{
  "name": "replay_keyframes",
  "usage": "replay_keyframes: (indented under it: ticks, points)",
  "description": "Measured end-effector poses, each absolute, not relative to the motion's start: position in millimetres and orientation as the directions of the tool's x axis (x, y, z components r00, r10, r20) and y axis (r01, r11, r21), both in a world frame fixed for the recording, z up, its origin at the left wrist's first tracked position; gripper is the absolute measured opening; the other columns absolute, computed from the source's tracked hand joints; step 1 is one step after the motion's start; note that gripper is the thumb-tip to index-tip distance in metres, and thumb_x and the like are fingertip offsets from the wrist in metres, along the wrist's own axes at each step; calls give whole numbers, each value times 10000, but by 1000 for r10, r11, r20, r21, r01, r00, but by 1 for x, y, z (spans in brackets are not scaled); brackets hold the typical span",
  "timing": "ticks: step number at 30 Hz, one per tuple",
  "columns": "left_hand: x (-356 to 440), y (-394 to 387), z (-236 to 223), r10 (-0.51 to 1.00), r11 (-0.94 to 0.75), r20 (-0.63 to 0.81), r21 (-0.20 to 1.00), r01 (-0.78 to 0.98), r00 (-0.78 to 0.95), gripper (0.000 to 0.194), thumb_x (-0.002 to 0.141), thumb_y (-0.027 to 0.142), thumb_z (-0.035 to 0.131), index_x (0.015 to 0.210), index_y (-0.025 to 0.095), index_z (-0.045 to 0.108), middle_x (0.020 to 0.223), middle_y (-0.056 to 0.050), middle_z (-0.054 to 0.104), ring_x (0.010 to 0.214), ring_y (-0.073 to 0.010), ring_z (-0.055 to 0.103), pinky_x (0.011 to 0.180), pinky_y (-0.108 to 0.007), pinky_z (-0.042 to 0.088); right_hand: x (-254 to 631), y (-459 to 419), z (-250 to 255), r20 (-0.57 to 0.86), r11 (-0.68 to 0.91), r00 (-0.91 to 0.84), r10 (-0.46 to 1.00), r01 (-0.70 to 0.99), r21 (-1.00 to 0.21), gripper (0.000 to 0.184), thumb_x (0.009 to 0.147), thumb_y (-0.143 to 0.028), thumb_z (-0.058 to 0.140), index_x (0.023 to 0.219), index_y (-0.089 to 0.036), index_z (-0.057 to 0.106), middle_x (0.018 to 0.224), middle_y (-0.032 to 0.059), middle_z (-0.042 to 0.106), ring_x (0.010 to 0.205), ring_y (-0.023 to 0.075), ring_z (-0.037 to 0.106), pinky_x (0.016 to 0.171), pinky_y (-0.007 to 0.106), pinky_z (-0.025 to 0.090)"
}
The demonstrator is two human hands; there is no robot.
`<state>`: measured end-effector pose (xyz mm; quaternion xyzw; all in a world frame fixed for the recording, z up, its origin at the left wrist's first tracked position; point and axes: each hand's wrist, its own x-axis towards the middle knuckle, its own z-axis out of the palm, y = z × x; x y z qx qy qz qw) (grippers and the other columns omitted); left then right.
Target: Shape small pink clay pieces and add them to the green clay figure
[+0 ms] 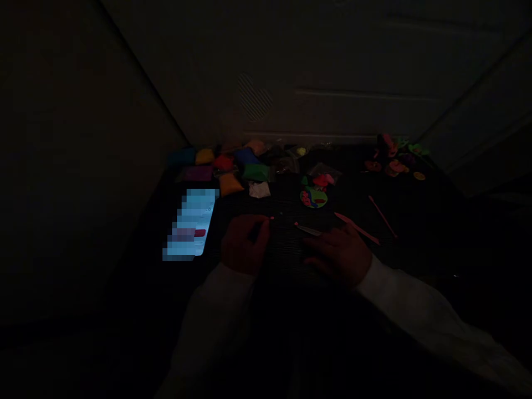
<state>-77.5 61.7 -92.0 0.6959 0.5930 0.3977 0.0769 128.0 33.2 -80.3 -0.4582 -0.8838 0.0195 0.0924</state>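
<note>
The scene is very dark. My left hand (245,244) is closed in a pinch, with a tiny pink piece (272,218) at its fingertips. My right hand (338,252) holds a slim, pale, pointed tool that looks like tweezers (308,229), its tip pointing left. A small pink bit (296,224) shows at that tip. Just beyond my right hand lies a pink, blade-shaped modelling tool (357,227), partly behind the fingers. A round green disc (313,198) with red and blue clay shapes rests past both hands. A tiny speck (281,213) lies between them.
A lit phone (193,224), partly pixelated, is at the left. Several clay packets, including a green one (255,172) and an orange one (230,184), line the back. A thin pink stick (382,217) lies right. Small colourful figures (394,166) stand back right, by the wall (332,66).
</note>
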Motion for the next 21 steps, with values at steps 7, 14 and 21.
replay_keyframes:
  ticks: [7,14,21]
  points:
    - [-77,61,-91,899,-280,437,578,767,-1,165,724,269,482,781,164,596,764,-20,603,741,-123,535,692,-247,423,129,21,-82,144,603,-589,796,793,-91,347,807,-448,346,1079,-285,486,841,3,576,760,164,444,675,351,212]
    - [-77,61,-93,893,-290,451,573,766,1,166,720,278,484,776,168,595,767,-20,602,736,-126,536,687,-252,424,120,22,-82,134,611,-598,790,786,-94,340,802,-444,350,1049,-277,513,832,15,567,774,173,432,674,366,197]
    - [-76,61,-93,900,-284,435,585,760,1,168,723,287,482,777,175,595,764,-18,602,732,-125,537,674,-246,425,116,21,-79,117,606,-596,794,791,-84,375,803,-454,331,1070,-256,505,837,30,567,778,183,427,672,377,195]
